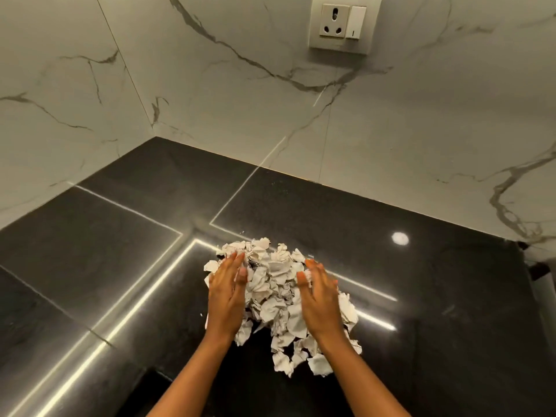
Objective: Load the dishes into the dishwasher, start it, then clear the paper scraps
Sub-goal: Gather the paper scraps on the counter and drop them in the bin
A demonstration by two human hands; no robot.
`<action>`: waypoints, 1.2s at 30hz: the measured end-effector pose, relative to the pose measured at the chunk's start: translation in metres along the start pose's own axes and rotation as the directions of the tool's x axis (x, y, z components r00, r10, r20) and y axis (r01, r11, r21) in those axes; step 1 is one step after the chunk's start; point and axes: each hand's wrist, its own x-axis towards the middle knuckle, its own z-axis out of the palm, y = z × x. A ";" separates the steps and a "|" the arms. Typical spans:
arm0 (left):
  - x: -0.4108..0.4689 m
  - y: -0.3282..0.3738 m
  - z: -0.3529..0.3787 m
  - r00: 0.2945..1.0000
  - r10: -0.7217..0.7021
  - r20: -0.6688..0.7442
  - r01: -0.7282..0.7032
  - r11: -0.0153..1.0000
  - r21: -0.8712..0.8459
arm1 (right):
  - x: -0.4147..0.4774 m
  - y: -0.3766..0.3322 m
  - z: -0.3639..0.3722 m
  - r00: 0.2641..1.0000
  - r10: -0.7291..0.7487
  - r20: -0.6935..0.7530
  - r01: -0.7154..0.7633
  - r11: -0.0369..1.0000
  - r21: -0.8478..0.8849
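Countertop [421, 281] under paper scraps [276, 293], wall socket [343, 22] above, left hand [225, 299], right hand [320, 302] flanking

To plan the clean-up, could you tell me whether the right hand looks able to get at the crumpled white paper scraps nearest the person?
Probably yes: the crumpled white paper scraps lie uncovered on the glossy black countertop close by the right hand, nothing between.

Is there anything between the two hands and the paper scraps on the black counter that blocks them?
Nothing visible does. The left hand and the right hand lie against the two sides of the paper scraps, fingers straight, on the black counter. Where the scraps must go is not in view.
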 end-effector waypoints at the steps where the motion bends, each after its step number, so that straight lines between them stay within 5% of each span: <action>1: 0.002 0.003 0.008 1.000 -0.003 0.003 0.003 1.000 -0.008 | 0.006 -0.002 0.009 0.999 -0.009 0.038 0.010 1.000 -0.019; 7: 0.005 0.031 0.029 0.987 -0.142 0.069 0.156 0.950 -0.269 | 0.028 -0.013 0.041 0.987 -0.047 0.154 0.037 0.997 0.067; 10: 0.009 0.041 0.029 0.975 -0.221 0.008 0.203 0.882 -0.426 | 0.030 -0.024 0.046 0.991 0.000 0.135 -0.050 0.930 0.364; 13: 0.013 0.042 0.028 0.942 -0.335 -0.024 0.249 0.746 -0.617 | 0.033 -0.037 0.045 0.993 0.089 0.084 -0.121 0.785 0.607; 19: 0.021 0.057 0.025 0.876 -0.481 0.012 0.235 0.404 -0.884 | 0.043 -0.057 0.053 0.984 0.175 -0.023 -0.091 0.612 0.785; 32: 0.031 0.066 0.021 0.832 -0.547 0.090 0.178 0.112 -0.978 | 0.051 -0.071 0.048 0.969 0.248 -0.002 -0.116 0.461 0.880; 36: 0.028 0.066 0.023 0.825 -0.561 0.058 0.169 0.148 -0.974 | 0.046 -0.067 0.051 0.958 0.285 -0.029 -0.120 0.489 0.864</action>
